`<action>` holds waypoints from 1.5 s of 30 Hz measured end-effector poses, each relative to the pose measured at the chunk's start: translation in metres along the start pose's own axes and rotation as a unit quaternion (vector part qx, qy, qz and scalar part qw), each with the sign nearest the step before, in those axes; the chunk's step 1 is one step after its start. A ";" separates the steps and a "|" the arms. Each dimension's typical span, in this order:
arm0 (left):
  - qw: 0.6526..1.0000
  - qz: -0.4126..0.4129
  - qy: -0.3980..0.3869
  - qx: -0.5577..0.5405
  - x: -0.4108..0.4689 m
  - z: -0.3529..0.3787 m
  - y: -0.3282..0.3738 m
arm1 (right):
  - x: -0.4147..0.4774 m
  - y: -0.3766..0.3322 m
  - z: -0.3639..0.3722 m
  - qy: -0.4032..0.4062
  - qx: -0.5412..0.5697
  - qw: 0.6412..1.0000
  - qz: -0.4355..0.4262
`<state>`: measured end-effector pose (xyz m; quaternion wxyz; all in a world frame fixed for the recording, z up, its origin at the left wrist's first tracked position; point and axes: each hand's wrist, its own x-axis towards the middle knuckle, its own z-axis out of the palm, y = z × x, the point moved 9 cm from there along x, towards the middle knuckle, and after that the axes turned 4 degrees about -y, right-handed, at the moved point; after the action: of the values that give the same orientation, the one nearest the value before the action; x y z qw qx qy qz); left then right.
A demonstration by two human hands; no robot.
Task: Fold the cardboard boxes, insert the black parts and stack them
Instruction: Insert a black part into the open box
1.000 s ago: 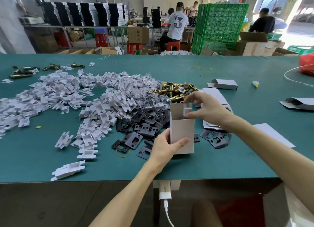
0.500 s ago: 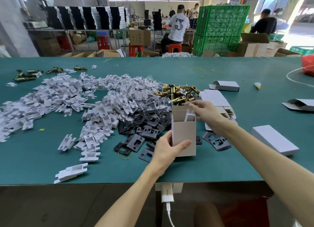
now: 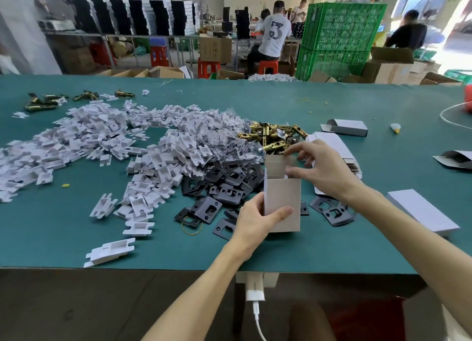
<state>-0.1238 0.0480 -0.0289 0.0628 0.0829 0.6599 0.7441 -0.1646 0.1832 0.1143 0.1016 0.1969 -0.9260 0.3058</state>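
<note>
A small grey cardboard box (image 3: 283, 200) stands upright on the green table (image 3: 63, 238), its top open and the back flap raised. My left hand (image 3: 258, 218) grips its lower left side, thumb across the front face. My right hand (image 3: 319, 167) is at the open top, fingers curled on the right-hand flap. Black metal plates (image 3: 224, 187) lie in a heap just left of and behind the box, with two more black plates (image 3: 332, 210) to its right.
A wide pile of white plastic inserts (image 3: 102, 141) covers the left half of the table. Brass latch parts (image 3: 270, 136) lie behind the box. Flat box blanks (image 3: 332, 141) and a closed white box (image 3: 421, 213) sit right. People work beyond the table.
The white insert seen sticking out of the box top has gone down out of sight. My right hand has shifted from the far rim to the right-hand flap. My left hand keeps its grip.
</note>
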 end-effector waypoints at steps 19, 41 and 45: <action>0.999 -0.013 0.006 -0.042 -0.002 -0.002 -0.001 | 0.044 0.030 0.019 0.028 0.189 0.970 0.150; 0.999 0.001 0.033 0.013 -0.002 -0.005 -0.001 | 0.014 0.073 0.056 -0.054 -0.002 0.991 0.120; 1.000 0.002 0.026 0.008 -0.002 -0.004 0.000 | 0.020 0.058 0.004 0.090 0.153 0.977 0.122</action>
<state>-0.1226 0.0440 -0.0290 0.0437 0.0653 0.6674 0.7405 -0.2076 0.2173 0.0871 0.1149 0.0677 -0.8722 0.4706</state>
